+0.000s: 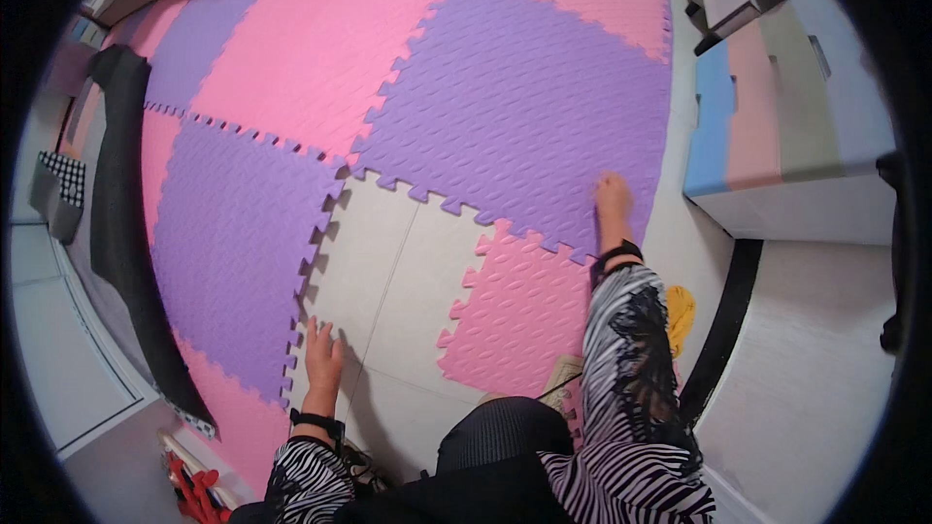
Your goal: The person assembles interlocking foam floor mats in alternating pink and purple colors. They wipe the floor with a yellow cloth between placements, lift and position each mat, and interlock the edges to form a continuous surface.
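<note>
My left hand (pixel 323 359) has its fingers apart and holds nothing, just right of the toothed edge of a purple foam mat tile (pixel 233 243). My right hand (pixel 612 202) is over the near right part of another purple foam mat tile (pixel 524 97); it is a little blurred and its fingertips are not clear. Left of my right forearm lies a smaller pink foam mat tile (pixel 524 311), its top edge against that purple tile. Between the pink tile and the left purple tile, bare floor tiles (pixel 379 252) show.
Joined pink and purple mat tiles (pixel 320 39) stretch away ahead. A pastel drawer cabinet (pixel 786 107) stands at right, with a yellow cloth (pixel 682 318) near my right forearm. A dark grey padded edge (pixel 126 223) runs along the left; red objects (pixel 194 490) lie lower left.
</note>
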Motion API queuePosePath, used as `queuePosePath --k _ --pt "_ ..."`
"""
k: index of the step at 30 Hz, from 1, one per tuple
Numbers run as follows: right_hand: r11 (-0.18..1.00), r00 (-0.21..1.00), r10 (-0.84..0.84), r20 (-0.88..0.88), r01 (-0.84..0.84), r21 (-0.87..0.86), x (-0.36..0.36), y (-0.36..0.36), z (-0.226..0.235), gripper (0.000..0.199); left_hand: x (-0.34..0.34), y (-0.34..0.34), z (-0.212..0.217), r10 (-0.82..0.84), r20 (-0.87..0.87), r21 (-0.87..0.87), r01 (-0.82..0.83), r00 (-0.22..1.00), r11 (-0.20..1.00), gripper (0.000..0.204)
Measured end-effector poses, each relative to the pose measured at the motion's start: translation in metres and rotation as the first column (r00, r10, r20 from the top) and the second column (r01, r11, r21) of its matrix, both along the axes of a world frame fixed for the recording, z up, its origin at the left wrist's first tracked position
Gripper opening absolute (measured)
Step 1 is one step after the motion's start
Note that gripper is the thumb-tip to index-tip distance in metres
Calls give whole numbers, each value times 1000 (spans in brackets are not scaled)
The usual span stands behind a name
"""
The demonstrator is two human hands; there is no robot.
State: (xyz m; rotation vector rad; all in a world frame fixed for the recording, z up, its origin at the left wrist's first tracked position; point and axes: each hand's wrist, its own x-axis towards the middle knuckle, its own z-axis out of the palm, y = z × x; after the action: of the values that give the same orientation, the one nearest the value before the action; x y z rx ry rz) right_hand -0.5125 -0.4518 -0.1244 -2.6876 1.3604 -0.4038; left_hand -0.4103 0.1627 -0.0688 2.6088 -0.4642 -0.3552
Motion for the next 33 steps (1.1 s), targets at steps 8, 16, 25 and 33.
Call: queuePosePath --k 8,16,25,33 --pt "847 703 -402 587 43 530 -258 -7 69 33 11 5 -1 -25 318 -92 57 948 994 19" --pt "832 586 -452 -673 549 -81 -479 76 94 43 57 -1 -3 125 377 155 -196 918 968 68" --pt "799 856 -487 176 355 486 -348 35 16 67 115 -11 9 75 131 388 -121 989 914 69" --pt "803 846 -532 -21 513 303 -268 48 40 39 134 11 46 165 106 252 -187 981 949 57"
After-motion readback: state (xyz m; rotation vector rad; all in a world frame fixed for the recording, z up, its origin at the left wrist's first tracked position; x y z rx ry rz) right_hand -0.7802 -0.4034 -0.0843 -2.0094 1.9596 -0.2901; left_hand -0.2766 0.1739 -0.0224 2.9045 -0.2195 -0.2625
